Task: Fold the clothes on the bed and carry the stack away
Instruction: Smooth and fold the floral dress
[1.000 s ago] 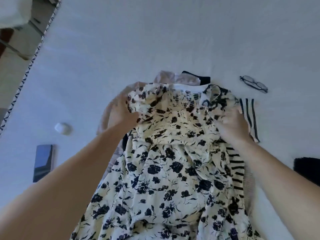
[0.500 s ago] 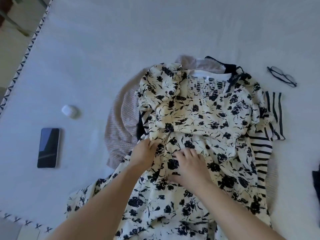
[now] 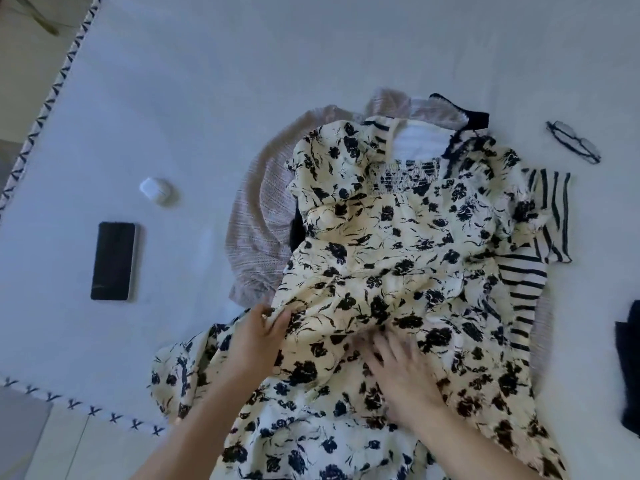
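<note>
A cream dress with dark flowers (image 3: 398, 251) lies spread on the white bed (image 3: 242, 81), covering a pile of other clothes. Under it show a beige knit (image 3: 256, 216), a black-and-white striped top (image 3: 550, 202) and a dark-edged garment (image 3: 474, 117). My left hand (image 3: 258, 341) pinches the dress fabric at its left side near the waist. My right hand (image 3: 401, 368) lies flat on the skirt with fingers spread. The skirt hangs over the bed's near edge.
A black phone (image 3: 113, 260) and a white earbud case (image 3: 157, 190) lie on the bed to the left. Glasses (image 3: 573, 142) lie at the upper right. A dark garment (image 3: 628, 372) sits at the right edge. The patterned bed border (image 3: 79, 408) runs along the lower left.
Both hands came down from the dress's shoulders to its waist and skirt. The dress top now lies flat on the pile. My right hand has slid a little further down the skirt.
</note>
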